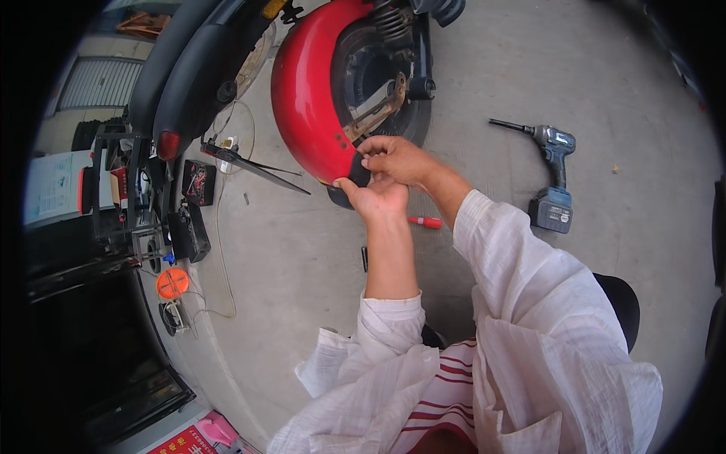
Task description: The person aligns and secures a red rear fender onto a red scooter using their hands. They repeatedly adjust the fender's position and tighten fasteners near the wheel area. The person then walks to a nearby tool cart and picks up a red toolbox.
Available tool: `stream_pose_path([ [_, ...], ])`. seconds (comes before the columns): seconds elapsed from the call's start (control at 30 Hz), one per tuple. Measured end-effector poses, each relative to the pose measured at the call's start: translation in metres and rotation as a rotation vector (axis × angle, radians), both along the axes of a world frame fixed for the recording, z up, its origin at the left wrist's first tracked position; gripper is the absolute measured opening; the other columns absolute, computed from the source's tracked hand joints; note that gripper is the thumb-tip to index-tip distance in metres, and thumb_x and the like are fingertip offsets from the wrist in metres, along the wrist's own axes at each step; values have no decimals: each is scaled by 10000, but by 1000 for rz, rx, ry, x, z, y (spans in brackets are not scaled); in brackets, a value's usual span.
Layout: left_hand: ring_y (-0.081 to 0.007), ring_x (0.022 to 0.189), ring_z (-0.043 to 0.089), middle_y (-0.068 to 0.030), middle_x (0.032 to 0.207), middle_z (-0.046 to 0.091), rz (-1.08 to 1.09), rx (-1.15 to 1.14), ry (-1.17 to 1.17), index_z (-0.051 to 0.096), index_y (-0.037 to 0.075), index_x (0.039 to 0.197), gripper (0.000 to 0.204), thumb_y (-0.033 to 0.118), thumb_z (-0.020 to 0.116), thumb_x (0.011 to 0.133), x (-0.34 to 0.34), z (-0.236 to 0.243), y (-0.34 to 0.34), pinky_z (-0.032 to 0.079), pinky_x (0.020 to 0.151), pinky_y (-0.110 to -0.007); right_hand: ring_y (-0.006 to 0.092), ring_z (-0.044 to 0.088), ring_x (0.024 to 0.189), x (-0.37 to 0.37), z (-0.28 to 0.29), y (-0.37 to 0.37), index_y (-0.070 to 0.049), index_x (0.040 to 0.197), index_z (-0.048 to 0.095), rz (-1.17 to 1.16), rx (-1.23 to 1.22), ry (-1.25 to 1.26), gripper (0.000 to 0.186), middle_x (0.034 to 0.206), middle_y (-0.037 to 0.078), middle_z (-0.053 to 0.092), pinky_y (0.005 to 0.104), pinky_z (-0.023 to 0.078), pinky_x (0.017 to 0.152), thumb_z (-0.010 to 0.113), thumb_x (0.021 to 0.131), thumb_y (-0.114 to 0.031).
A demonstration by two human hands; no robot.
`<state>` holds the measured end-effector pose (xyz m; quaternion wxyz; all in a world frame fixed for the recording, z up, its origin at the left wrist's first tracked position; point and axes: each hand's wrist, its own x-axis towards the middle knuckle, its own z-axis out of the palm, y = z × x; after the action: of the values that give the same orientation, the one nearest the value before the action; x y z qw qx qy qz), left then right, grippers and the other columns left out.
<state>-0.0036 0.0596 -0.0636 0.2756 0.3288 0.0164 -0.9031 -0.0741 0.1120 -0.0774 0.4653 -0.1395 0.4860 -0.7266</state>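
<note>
A glossy red fender curves over the scooter's black wheel, with a black flap at its near end. My left hand grips that end from below, thumb on the outside and the other fingers hidden beneath it. Just above, my right hand has its thumb and fingertips pinched together at the flap's right edge. Whatever lies between those fingertips is hidden. Near the right wrist, on the concrete, is a red-handled screwdriver.
A blue cordless impact wrench with a long socket lies to the right. Left are the dark scooter body, a black tool box, an orange round dish and a hose. A small dark rod lies beside my left forearm.
</note>
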Motion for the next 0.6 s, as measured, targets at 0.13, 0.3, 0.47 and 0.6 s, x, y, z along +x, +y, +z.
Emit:
stream_pose_path([
  [0.13, -256, 1310, 402, -129, 1375, 424, -29, -24, -103, 392, 45, 1342, 845, 747, 345, 873, -3, 22, 11, 337, 1102, -440, 127, 593, 863, 2, -5, -3, -7, 1096, 629, -30, -13, -150, 221, 971, 52, 637, 266, 499, 748, 610, 877, -30],
  [0.3, -254, 1296, 424, -132, 1357, 457, -46, -70, -192, 386, 20, 1339, 867, 749, 349, 871, 1, 20, 8, 332, 1101, -418, 169, 620, 846, 2, -4, -7, 29, 1105, 617, -68, -46, -191, 228, 974, 105, 649, 290, 515, 752, 603, 886, -32],
  [0.47, -255, 1218, 478, -146, 1300, 489, -185, -166, -354, 395, 1, 1337, 801, 683, 323, 924, 15, 15, 2, 378, 1058, -413, 191, 624, 854, 9, -12, -12, 45, 1096, 627, -111, -76, -220, 233, 1000, 124, 657, 304, 516, 767, 607, 882, -47],
  [0.6, -254, 1150, 507, -175, 1254, 501, -355, -164, -668, 420, -23, 1315, 724, 606, 355, 961, 32, 36, 3, 436, 976, -388, 175, 615, 881, 16, -12, -14, 25, 1082, 646, -132, -69, -176, 229, 996, 98, 663, 302, 494, 794, 614, 882, -81],
])
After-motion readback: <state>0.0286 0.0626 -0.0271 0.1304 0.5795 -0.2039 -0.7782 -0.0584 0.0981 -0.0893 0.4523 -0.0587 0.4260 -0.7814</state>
